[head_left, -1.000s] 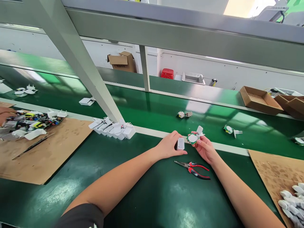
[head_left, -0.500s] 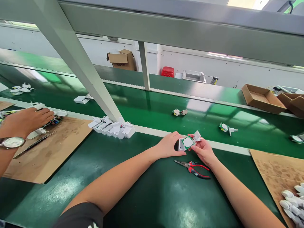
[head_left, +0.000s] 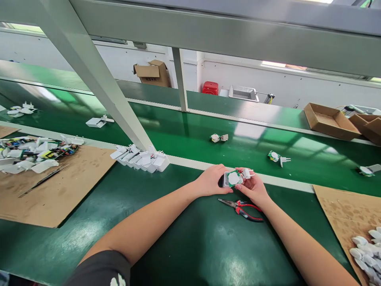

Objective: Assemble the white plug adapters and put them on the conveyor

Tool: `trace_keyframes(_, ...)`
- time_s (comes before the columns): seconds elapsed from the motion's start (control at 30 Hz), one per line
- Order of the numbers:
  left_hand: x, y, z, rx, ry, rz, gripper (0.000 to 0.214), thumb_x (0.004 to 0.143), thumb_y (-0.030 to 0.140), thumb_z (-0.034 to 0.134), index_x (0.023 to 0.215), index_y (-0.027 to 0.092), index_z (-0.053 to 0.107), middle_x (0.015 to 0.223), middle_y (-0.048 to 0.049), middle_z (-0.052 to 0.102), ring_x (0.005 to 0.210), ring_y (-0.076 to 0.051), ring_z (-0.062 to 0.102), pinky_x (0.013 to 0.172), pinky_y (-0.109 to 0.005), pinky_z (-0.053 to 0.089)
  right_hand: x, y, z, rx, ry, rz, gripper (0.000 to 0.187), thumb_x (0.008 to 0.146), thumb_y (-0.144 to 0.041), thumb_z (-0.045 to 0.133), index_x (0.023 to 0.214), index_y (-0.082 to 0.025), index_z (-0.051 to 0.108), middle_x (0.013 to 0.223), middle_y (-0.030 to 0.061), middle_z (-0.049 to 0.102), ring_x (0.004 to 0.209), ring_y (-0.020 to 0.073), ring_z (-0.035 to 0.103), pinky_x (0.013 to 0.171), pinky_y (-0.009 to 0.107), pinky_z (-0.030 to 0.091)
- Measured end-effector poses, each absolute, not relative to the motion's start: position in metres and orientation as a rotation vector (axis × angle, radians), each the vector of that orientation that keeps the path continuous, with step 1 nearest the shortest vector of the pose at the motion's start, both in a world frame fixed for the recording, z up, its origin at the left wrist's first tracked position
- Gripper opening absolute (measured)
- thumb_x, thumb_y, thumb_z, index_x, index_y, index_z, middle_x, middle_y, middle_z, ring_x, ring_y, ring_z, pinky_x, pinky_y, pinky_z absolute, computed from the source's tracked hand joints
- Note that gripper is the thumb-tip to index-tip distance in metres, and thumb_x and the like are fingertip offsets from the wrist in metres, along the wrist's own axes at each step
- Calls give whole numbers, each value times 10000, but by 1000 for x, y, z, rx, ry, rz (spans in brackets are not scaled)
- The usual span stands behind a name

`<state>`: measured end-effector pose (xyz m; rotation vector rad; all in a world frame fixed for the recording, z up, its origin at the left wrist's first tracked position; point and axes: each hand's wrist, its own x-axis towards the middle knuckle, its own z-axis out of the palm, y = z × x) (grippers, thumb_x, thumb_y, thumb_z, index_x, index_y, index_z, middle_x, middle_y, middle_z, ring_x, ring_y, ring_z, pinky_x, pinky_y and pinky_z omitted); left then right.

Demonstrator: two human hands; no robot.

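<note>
My left hand (head_left: 210,182) is closed around a small white plastic housing (head_left: 226,181) at the near edge of the belt. Against the housing's opening lies a green circuit board (head_left: 234,178) with a round white pad. My right hand (head_left: 254,188) grips that board at its right side, thumb on its lower edge. A white plug (head_left: 247,173) with two pins hangs off the board by short wires, close to my right fingers, pins pointing right. Just below my hands, needle-nose pliers (head_left: 239,207) with red and black handles lie slightly spread on the green table.
A row of white housings (head_left: 143,159) stands by the slanted post (head_left: 111,91). Circuit boards with plugs (head_left: 274,156) lie on the green belt (head_left: 184,129). On the left cardboard sheet (head_left: 86,178) are piled parts and tweezers (head_left: 44,180); white pieces (head_left: 367,254) sit at right.
Another person's hand with a watch has left the pile on the left. Items on the belt have shifted left. The plug in my hands has turned so its pins point right.
</note>
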<state>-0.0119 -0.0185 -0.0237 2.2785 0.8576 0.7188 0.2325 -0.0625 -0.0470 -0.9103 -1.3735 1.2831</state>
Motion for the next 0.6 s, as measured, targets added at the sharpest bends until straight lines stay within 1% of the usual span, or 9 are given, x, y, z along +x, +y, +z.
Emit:
trace_keyframes(0.13,-11,-19,-21,2282,857,703,655,807,573,906,1337,261,683,1127,-71,694,1058,-295,680,941,-413,541,233,-64,-47,-921,-1413,1234,521,819,-363,961,1265,-297,700,1373,92,699,1167,246,703,980,398,628)
trace_keyframes(0.27,-11,-20,-19,2291,871,686,632,808,578,904,1308,256,690,1109,-68,690,1034,-291,675,896,-394,531,233,-66,-45,-927,-1458,1185,454,848,-357,936,1236,-301,706,1388,92,693,1211,255,691,980,398,630)
trace_keyframes(0.43,-12,-20,-17,2280,863,686,594,814,589,899,1259,246,703,1101,-65,676,1018,-282,670,874,-386,533,234,-70,-39,-938,-1526,1123,438,873,-362,911,1261,-300,717,1381,105,695,1202,283,695,975,430,644)
trace_keyframes(0.6,-14,-21,-17,2231,846,698,628,821,473,908,1375,293,674,1161,-55,660,1062,-277,672,882,-381,542,234,-73,-35,-949,-1599,1066,492,870,-334,906,1322,-306,715,1342,107,705,1194,306,701,961,439,653)
